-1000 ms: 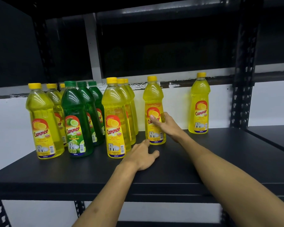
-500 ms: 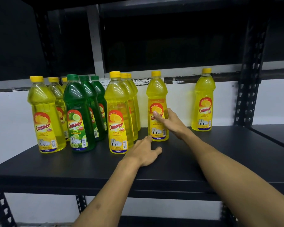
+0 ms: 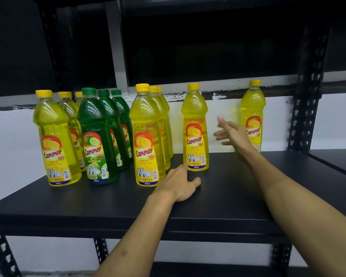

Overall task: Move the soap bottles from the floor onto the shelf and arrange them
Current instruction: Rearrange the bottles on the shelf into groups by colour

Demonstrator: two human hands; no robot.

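Judging by the full liquid, each bottle on the shelf (image 3: 218,196) will be heavy, stiff and smooth, best gripped at the labelled waist. Right hand (image 3: 231,134) hangs with fingers spread, holding nothing, between the lone lemon bottle (image 3: 195,126) at 9 o'clock and the far bottle (image 3: 252,114) at 3. Left hand (image 3: 178,184) rests flat on the shelf, empty.
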